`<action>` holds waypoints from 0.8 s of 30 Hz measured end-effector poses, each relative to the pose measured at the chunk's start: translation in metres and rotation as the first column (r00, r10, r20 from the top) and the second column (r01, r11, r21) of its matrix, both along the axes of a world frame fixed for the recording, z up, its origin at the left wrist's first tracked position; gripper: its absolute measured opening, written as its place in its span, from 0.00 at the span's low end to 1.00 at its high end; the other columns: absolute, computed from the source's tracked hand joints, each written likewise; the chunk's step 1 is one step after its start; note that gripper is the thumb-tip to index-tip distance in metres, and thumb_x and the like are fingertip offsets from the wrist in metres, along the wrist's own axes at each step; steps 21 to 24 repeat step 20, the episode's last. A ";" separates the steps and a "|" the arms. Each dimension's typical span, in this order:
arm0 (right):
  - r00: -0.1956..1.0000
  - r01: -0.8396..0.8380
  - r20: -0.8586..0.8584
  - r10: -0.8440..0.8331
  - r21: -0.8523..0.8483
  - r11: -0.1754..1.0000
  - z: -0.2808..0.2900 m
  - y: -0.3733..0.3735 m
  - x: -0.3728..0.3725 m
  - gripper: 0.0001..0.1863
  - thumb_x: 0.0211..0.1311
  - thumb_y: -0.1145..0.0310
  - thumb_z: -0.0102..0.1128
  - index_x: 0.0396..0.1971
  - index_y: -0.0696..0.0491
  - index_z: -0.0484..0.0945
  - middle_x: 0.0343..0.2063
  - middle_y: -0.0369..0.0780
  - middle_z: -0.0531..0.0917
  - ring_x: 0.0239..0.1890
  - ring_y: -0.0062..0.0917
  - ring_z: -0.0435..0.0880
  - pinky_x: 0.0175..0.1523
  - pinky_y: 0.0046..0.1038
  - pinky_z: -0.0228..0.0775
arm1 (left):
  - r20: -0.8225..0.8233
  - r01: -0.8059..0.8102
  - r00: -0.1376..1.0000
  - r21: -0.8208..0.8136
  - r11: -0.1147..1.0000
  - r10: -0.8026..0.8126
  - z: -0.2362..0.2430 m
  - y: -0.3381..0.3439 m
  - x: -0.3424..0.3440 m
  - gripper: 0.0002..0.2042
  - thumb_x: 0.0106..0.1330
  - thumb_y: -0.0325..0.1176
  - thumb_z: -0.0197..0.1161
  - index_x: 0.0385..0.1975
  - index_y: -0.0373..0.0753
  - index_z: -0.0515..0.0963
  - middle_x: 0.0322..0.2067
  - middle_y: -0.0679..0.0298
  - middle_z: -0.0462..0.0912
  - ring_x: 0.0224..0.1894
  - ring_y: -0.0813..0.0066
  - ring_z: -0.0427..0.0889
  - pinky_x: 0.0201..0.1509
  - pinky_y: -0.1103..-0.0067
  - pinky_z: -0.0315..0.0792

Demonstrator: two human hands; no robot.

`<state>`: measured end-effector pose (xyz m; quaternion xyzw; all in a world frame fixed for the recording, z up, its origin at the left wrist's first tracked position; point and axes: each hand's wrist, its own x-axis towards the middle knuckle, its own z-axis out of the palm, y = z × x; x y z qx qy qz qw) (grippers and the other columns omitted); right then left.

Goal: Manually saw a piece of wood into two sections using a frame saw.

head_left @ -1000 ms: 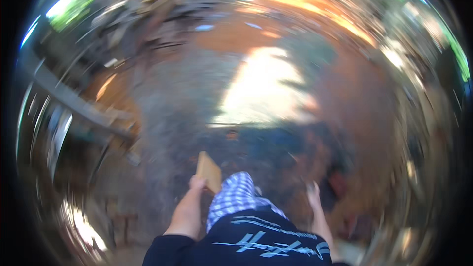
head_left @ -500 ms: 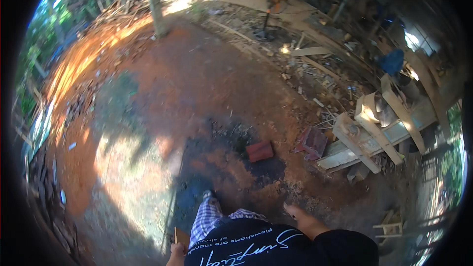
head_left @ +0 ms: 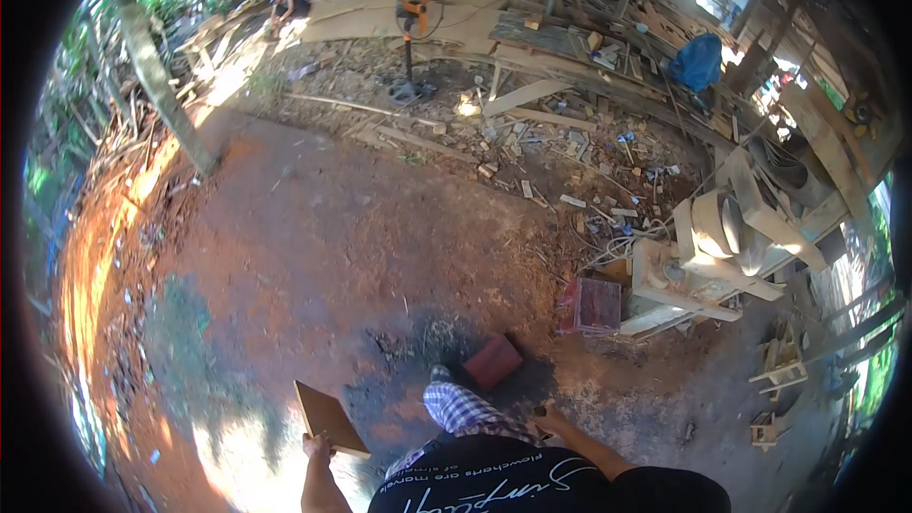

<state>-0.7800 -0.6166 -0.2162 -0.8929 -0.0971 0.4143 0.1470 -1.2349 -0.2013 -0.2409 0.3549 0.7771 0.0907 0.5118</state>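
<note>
A flat, light-brown wooden board (head_left: 331, 418) is gripped at its lower edge by my left hand (head_left: 319, 446), out to the left of my body. Close to my waist, my right hand (head_left: 545, 418) is curled closed; a small dark shape shows at its fingers, too small to name. On the ground just ahead of my foot lies a dark red block-like piece (head_left: 493, 362), apart from both hands. A second dark red box-like piece (head_left: 591, 307) sits farther right, beside a wooden bench.
The wooden bench (head_left: 684, 299) with planks stands at the right. Small wooden frames (head_left: 781, 367) rest near the right edge. Ahead are scattered wood scraps (head_left: 560, 147), an orange stand fan (head_left: 418, 11) and a blue bag (head_left: 698, 63). A tree trunk (head_left: 157, 71) rises at the left.
The board in my left hand has come up and forward into fuller view. My view has turned to the right and lifted, and the leg in checked trousers has stepped.
</note>
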 end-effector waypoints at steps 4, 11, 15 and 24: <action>0.999 -0.015 -0.036 0.016 0.032 0.999 0.000 0.096 0.101 0.41 0.45 0.44 0.68 0.53 0.61 0.70 0.46 0.54 0.79 0.50 0.43 0.80 0.51 0.36 0.72 | 0.138 -0.039 0.990 -0.030 0.999 0.043 0.022 0.106 0.092 0.15 0.61 0.33 0.62 0.43 0.42 0.64 0.31 0.51 0.77 0.28 0.58 0.80 0.23 0.67 0.77; 0.997 0.083 -0.011 -0.082 0.176 0.981 0.016 0.274 0.282 0.41 0.47 0.45 0.68 0.52 0.64 0.71 0.46 0.54 0.80 0.49 0.43 0.80 0.51 0.36 0.71 | 0.124 0.057 0.991 -0.074 0.996 -0.048 0.000 0.233 0.255 0.18 0.58 0.32 0.65 0.46 0.40 0.67 0.33 0.53 0.78 0.25 0.57 0.81 0.21 0.66 0.78; 0.997 0.033 0.057 -0.046 0.202 0.979 0.025 0.336 0.339 0.37 0.49 0.46 0.68 0.50 0.61 0.71 0.42 0.54 0.81 0.45 0.41 0.82 0.47 0.35 0.72 | -0.023 0.168 0.984 -0.177 0.970 -0.175 -0.038 0.308 0.327 0.21 0.54 0.29 0.67 0.47 0.45 0.68 0.37 0.55 0.78 0.35 0.59 0.82 0.21 0.66 0.80; 0.939 -0.336 -0.029 0.341 0.114 0.935 0.100 0.350 0.415 0.38 0.52 0.48 0.66 0.57 0.59 0.68 0.50 0.54 0.78 0.55 0.44 0.77 0.58 0.38 0.66 | -0.172 0.394 0.849 -0.425 0.815 -0.500 -0.066 0.394 0.471 0.26 0.58 0.32 0.66 0.56 0.41 0.64 0.42 0.49 0.82 0.36 0.53 0.85 0.27 0.55 0.79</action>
